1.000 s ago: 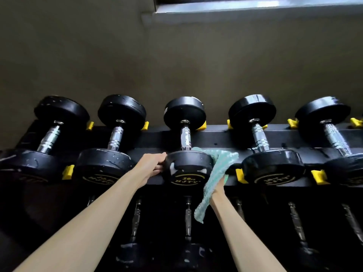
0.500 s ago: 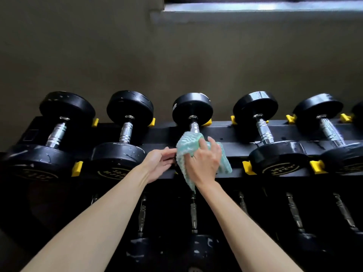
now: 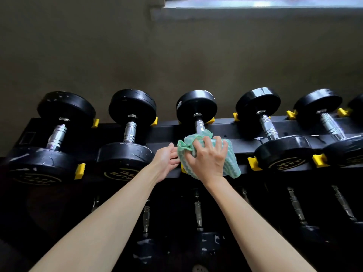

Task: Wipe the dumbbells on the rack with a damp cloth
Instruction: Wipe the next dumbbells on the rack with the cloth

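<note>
Two hands: both are set on the middle dumbbell (image 3: 196, 108), whose near head is covered by the cloth (image 3: 229, 161).
Right hand (image 3: 208, 160): the cloth is grasped, with fingers spread and bent over that near head.
Left hand (image 3: 166, 160): it is laid at 9 o'clock of the cloth. Its fingertips are hidden, so grasp or mere touch cannot be told.
Roll risk: if the head is pushed hard toward 3 o'clock, the dumbbell could be shifted off its yellow cradle (image 3: 210, 120).
Pinch risk: the left fingers could be caught against the neighbour dumbbell (image 3: 125, 160) at 9 o'clock.
Missed spots: the chrome handle (image 3: 199, 125) at 12 o'clock may be skipped.
</note>
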Demonstrator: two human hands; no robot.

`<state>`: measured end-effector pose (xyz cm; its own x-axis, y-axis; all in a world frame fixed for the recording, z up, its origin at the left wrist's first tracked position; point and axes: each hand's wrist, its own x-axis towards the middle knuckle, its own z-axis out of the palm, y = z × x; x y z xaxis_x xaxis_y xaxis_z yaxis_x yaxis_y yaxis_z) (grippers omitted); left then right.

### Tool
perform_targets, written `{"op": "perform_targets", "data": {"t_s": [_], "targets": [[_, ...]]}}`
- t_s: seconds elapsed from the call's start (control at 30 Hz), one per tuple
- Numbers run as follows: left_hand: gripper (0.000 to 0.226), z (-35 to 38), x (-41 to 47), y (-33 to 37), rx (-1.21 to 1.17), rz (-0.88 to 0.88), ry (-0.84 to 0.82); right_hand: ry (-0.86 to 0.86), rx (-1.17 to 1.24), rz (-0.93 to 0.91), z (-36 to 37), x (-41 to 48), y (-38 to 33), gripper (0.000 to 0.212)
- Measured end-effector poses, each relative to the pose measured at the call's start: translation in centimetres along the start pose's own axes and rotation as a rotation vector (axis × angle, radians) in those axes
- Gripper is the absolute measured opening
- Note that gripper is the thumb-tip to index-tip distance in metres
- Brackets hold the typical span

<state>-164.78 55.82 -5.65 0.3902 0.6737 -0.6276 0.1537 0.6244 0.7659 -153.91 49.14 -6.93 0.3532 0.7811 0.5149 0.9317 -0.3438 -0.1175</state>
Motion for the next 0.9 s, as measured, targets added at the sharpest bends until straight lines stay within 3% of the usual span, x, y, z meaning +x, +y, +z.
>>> {"op": "perform_targets", "data": {"t_s": [0.3,0.43,0.53,0.63,0.73,0.83,0.9], "targets": [[0.038,1.7,0.6,0.1,0.270,0.131,0.145,0.115,0.419,0.315,-0.7,1.6,0.8,0.021],[0.038,1.7,0.7,0.2,0.336,0.149,0.186,-0.054,0.582,0.487,-1.3,1.9,2.4,0.019],[0.036,1.8,0.7,0.3,0.343,0.146,0.209,-0.094,0.678,0.588,-1.4,2.6,4.1,0.030],[0.035,2.0,0.6,0.3,0.335,0.151,0.243,-0.160,0.930,0.756,-0.2,3.0,6.6,0.041],[0.036,2.0,0.7,0.2,0.340,0.166,0.279,-0.204,1.195,0.978,1.2,1.4,8.6,0.038],[0.035,2.0,0.9,0.1,0.345,0.178,0.284,-0.129,1.419,1.218,2.3,-1.4,8.3,0.032],[0.035,1.9,1.0,0.1,0.341,0.180,0.291,-0.065,1.380,1.271,2.2,-2.1,7.6,0.032]]}}
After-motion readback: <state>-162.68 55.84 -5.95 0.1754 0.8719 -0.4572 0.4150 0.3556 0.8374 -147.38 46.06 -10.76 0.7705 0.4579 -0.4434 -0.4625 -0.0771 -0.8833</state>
